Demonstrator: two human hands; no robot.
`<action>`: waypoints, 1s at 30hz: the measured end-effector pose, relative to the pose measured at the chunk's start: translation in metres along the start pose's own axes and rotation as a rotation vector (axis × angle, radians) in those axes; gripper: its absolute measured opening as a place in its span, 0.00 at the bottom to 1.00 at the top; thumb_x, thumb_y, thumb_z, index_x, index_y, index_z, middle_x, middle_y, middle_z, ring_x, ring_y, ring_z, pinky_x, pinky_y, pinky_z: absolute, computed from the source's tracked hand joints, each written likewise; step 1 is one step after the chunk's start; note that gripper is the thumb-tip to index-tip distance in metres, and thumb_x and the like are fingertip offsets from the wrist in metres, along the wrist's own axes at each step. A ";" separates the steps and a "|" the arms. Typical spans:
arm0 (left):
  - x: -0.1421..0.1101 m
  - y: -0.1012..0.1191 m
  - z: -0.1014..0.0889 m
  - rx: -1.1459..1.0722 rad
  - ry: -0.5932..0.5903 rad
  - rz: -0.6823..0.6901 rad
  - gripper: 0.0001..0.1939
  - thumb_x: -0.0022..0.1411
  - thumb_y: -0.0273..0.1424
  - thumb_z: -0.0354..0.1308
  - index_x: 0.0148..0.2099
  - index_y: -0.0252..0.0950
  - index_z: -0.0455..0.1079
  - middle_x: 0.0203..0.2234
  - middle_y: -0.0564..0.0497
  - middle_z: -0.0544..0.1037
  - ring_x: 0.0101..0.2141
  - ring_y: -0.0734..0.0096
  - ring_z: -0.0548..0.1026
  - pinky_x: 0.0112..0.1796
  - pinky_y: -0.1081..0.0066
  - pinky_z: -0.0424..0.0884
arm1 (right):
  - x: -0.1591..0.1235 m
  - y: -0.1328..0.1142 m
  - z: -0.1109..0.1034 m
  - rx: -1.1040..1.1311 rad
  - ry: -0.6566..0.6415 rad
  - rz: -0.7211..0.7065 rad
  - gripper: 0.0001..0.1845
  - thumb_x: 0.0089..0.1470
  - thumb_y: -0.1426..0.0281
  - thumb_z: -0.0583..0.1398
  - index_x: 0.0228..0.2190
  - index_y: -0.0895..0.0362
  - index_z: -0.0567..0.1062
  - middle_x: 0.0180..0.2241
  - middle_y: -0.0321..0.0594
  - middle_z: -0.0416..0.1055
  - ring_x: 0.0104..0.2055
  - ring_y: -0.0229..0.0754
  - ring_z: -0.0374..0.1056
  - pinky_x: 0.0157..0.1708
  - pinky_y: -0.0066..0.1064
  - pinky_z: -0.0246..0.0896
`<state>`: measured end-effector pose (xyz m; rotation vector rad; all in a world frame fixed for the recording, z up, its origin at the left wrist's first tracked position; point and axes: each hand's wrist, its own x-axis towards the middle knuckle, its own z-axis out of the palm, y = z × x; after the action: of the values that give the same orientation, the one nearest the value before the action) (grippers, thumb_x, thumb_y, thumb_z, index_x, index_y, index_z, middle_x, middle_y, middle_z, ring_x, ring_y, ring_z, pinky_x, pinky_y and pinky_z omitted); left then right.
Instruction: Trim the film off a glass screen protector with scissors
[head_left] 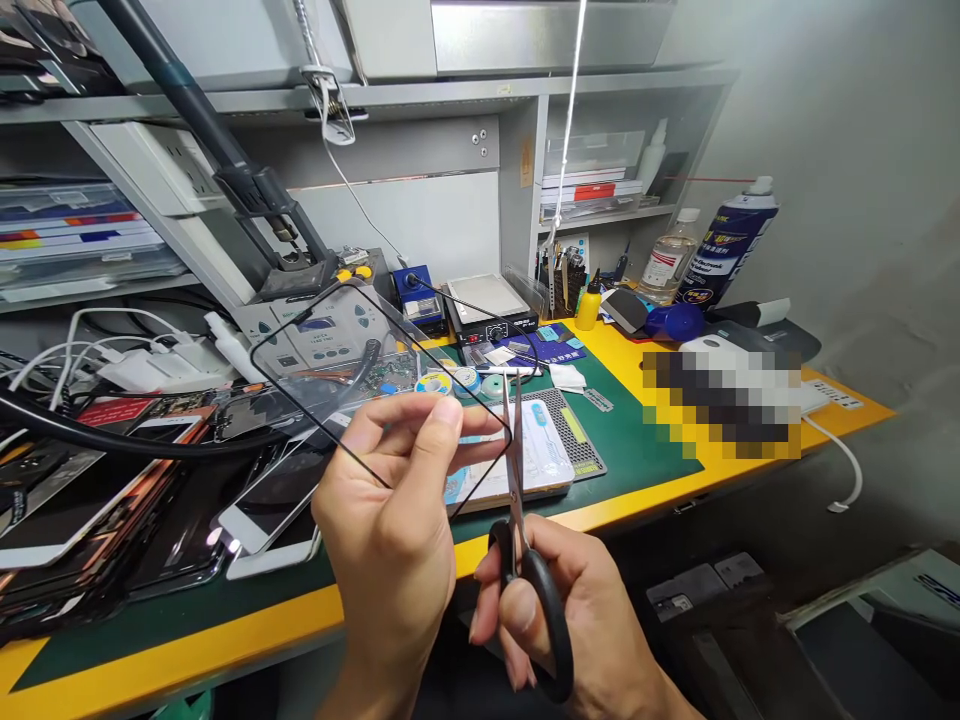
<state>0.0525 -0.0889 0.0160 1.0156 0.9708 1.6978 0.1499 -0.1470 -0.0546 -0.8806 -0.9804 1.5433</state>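
Note:
A thin black rectangular frame [321,421], like a phone's edge bezel, is pinched between the thumb and fingers of my left hand [405,520]. Its outline hangs in the air above the bench, tilted. My right hand [592,620] grips black-handled scissors [515,490], thumb and fingers around the loops. The blades point up and stand slightly apart, at the frame's right-hand corner. Whether they touch the frame I cannot tell. Behind both hands a white and blue box [544,455] lies on the green mat [637,430].
Phones and screens [112,490] are stacked at the left. Tape spools [466,380], a black-and-white device [491,310] and a yellow bottle [589,305] stand farther back. A blue spray can [727,245] is at the right. A white cord [571,110] hangs from above.

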 end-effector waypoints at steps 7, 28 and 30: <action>-0.002 0.000 0.000 0.034 0.013 0.021 0.04 0.62 0.31 0.65 0.38 0.37 0.74 0.27 0.52 0.83 0.32 0.65 0.83 0.38 0.66 0.80 | -0.001 -0.003 0.004 0.008 0.028 0.033 0.29 0.47 0.45 0.69 0.30 0.59 0.72 0.22 0.38 0.73 0.17 0.30 0.59 0.21 0.25 0.58; -0.003 0.004 0.006 0.053 0.065 0.005 0.05 0.59 0.29 0.67 0.35 0.37 0.73 0.25 0.53 0.83 0.30 0.66 0.83 0.37 0.68 0.81 | -0.002 0.001 0.004 -0.005 0.037 0.028 0.29 0.48 0.45 0.68 0.28 0.58 0.69 0.20 0.34 0.69 0.15 0.27 0.56 0.16 0.21 0.51; -0.002 0.003 0.005 0.062 0.045 0.013 0.05 0.60 0.29 0.67 0.35 0.37 0.73 0.26 0.53 0.83 0.30 0.67 0.83 0.37 0.68 0.81 | -0.002 0.001 0.004 0.002 0.047 0.034 0.29 0.48 0.45 0.69 0.28 0.58 0.69 0.19 0.34 0.68 0.15 0.27 0.55 0.15 0.20 0.48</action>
<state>0.0567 -0.0913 0.0203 1.0298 1.0538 1.7173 0.1461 -0.1499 -0.0537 -0.9327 -0.9341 1.5452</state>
